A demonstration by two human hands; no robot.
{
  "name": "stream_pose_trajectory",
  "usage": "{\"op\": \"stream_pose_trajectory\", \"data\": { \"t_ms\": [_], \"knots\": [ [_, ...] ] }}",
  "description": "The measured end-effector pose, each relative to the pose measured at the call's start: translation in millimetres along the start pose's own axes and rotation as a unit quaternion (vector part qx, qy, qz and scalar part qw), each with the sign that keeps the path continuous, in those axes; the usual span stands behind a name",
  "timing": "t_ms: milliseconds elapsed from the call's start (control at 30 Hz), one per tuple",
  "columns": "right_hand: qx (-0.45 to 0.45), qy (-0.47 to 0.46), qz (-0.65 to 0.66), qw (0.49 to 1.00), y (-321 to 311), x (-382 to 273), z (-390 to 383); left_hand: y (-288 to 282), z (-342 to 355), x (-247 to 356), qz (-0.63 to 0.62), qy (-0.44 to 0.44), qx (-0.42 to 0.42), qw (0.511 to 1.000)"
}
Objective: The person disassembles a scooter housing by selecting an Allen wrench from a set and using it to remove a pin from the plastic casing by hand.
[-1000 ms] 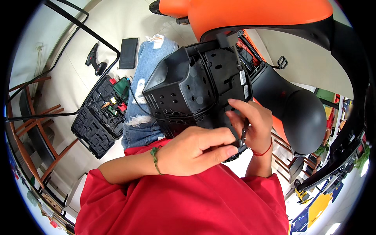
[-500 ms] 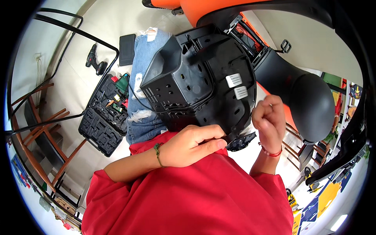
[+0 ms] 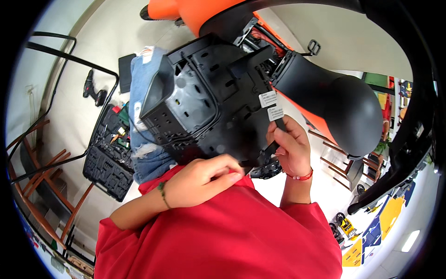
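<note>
A large black moulded plastic panel with slots and holes lies across my lap, next to the orange vehicle. Two white printed labels are stuck near its right side. My left hand, a green cord on its wrist, is closed on the panel's near edge, thumb pressed to the index finger. My right hand, wearing a red bracelet, pinches a narrow black strip at the panel's right edge, just below the labels. Whether the strip is part of the panel, I cannot tell. A thin black cable runs along the panel's left side.
An orange vehicle with a black seat stands beyond and to the right. On the floor at left lie an open tool case and a cordless drill. Black metal tubing and wooden chairs stand farther left.
My right hand has moved left and in, from free of the panel to pinching the strip at its right edge. The panel and my left hand appear shifted left as the view turned.
</note>
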State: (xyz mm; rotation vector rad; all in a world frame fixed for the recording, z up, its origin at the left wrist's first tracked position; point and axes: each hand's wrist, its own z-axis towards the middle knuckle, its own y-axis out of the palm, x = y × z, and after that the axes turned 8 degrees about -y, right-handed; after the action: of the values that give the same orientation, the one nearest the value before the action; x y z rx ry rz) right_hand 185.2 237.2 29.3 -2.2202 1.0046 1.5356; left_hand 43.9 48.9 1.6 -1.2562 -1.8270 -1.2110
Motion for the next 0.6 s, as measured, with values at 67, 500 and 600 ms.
{"op": "stream_pose_trajectory", "data": {
  "t_ms": [67, 500, 600],
  "knots": [
    [0.054, -0.015, 0.049, 0.997, -17, -3, 0, -8, -5, 4, 0.025, 0.011, -0.010, 1.000],
    [0.235, -0.047, -0.422, 0.874, -291, 162, 230, -37, -33, -9, -0.063, 0.047, 0.300, 0.951],
    [0.204, 0.063, -0.241, 0.947, -234, 172, 253, -45, -48, -15, -0.029, 0.031, 0.377, 0.925]
  ]
}}
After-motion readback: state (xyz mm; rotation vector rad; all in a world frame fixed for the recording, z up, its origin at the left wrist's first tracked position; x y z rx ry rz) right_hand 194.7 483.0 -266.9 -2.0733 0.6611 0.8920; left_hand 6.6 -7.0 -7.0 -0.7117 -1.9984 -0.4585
